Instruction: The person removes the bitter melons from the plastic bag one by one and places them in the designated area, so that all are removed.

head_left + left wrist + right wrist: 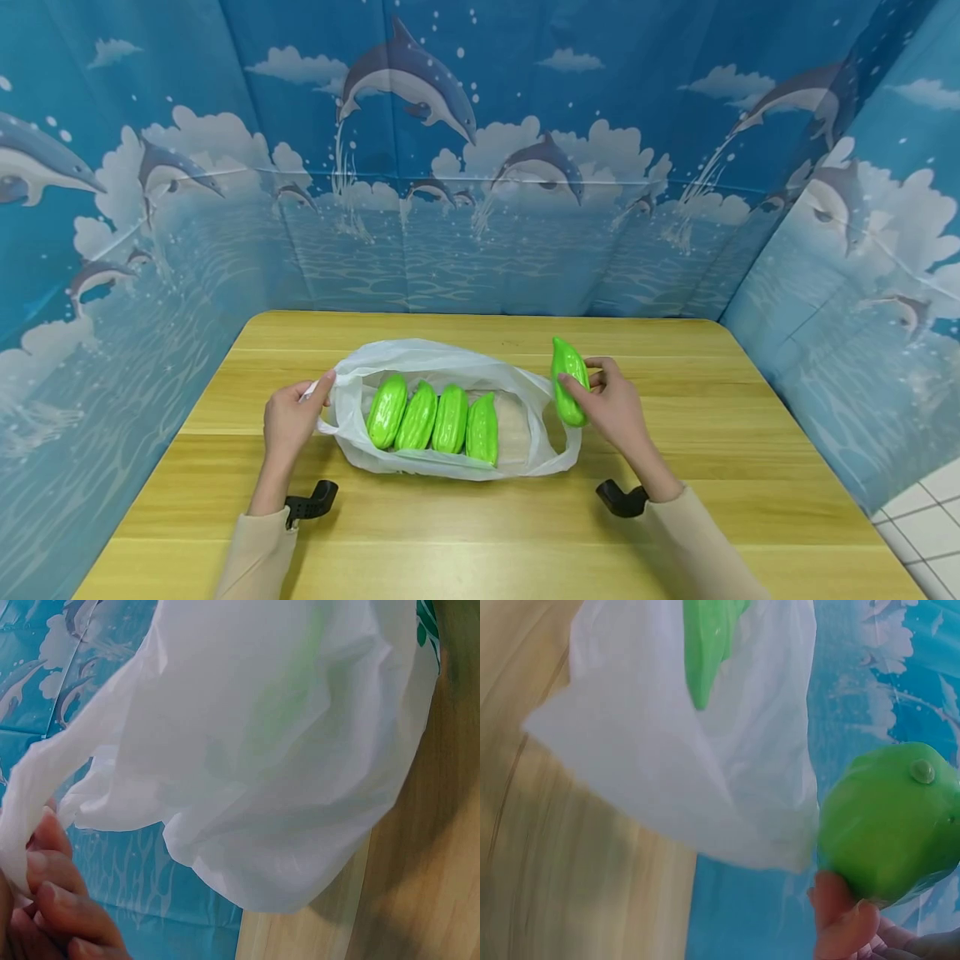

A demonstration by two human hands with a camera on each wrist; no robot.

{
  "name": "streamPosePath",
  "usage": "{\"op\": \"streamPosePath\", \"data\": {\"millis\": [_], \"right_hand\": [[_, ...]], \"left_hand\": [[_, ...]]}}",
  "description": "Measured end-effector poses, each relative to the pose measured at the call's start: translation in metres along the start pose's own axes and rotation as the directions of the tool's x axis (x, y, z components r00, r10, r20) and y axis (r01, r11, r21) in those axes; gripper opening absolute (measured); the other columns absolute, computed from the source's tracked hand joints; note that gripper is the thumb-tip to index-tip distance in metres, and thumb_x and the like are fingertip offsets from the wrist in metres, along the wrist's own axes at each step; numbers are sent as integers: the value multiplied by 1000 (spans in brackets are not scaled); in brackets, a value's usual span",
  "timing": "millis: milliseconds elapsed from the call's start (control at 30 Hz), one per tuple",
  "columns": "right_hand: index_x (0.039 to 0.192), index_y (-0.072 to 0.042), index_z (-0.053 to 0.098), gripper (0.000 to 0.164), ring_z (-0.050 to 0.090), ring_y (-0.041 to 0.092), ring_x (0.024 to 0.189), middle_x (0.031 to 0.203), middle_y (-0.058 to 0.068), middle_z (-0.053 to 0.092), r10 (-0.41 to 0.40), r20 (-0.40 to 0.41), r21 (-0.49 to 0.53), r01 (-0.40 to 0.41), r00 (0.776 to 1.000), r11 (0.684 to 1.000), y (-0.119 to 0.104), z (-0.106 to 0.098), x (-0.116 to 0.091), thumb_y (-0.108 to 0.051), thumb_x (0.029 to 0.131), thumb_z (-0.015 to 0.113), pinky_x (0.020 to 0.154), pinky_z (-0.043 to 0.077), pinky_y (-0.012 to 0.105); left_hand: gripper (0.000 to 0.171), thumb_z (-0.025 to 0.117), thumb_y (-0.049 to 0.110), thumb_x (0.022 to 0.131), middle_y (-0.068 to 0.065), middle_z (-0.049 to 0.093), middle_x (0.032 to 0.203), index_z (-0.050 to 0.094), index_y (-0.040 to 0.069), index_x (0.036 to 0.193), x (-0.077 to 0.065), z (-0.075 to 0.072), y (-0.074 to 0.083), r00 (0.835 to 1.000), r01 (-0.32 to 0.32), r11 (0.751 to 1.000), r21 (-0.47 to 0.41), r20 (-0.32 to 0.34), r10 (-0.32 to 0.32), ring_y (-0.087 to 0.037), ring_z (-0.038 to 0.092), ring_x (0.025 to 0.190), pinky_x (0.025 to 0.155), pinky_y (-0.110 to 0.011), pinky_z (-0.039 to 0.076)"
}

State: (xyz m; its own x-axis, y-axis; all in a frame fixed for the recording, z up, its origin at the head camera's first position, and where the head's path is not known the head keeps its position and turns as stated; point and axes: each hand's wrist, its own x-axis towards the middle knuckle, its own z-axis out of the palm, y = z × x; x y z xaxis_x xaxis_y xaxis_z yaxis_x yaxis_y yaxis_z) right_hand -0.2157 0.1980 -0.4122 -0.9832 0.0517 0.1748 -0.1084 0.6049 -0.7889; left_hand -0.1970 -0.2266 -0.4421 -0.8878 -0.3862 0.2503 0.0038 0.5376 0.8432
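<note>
A white plastic bag (pixel 442 350) lies with its mouth spread on the table, several glossy green bitter melons (pixel 451 419) in a row inside. At the bag's left end, my left hand (pixel 288 421) pinches a handle loop; the left wrist view shows the fingers (pixel 64 900) curled round the twisted plastic. My right hand (pixel 617 408) grips one more bitter melon (pixel 568 383) between thumb and fingers, upright, tip up, overlapping the bag's right handle loop in the head view. Up close, this melon (pixel 889 825) shows a small round stem stub, beside the bag (pixel 652 750).
The bag rests near the middle of a wood-grain table (pixel 465 542). A blue curtain printed with dolphins (pixel 480 250) hangs behind the table and along both sides. White floor tiles (pixel 926 521) show at the lower right.
</note>
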Motion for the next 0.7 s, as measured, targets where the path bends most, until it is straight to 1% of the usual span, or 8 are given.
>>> {"op": "streamPosePath", "data": {"millis": [233, 500, 700], "right_hand": [[127, 3, 47, 66, 62, 22, 71, 93, 17, 61, 15, -14, -41, -15, 1000, 999, 11, -5, 4, -48, 88, 62, 54, 49, 29], [126, 5, 47, 69, 62, 29, 83, 101, 21, 61, 61, -10, -72, -62, 998, 995, 19, -9, 6, -51, 89, 60, 59, 50, 32], [125, 7, 47, 69, 61, 30, 84, 102, 23, 60, 75, -15, -93, -76, 997, 993, 25, -10, 7, -51, 89, 59, 60, 49, 33]], "left_hand": [[57, 61, 50, 89, 3, 36, 42, 62, -2, 64, 0, 0, -1, 1000, -1, 1000, -2, 4, 1, -17, 35, 41, 41, -27, 26], [58, 60, 50, 89, 3, 37, 42, 62, -2, 65, 0, 1, -1, 1000, 1, 1000, 11, 7, -1, -17, 36, 41, 41, -27, 26], [57, 61, 50, 89, 3, 37, 43, 62, -3, 65, 1, 2, -2, 1000, -3, 1000, 8, 6, 3, -16, 36, 41, 40, -26, 26]]}}
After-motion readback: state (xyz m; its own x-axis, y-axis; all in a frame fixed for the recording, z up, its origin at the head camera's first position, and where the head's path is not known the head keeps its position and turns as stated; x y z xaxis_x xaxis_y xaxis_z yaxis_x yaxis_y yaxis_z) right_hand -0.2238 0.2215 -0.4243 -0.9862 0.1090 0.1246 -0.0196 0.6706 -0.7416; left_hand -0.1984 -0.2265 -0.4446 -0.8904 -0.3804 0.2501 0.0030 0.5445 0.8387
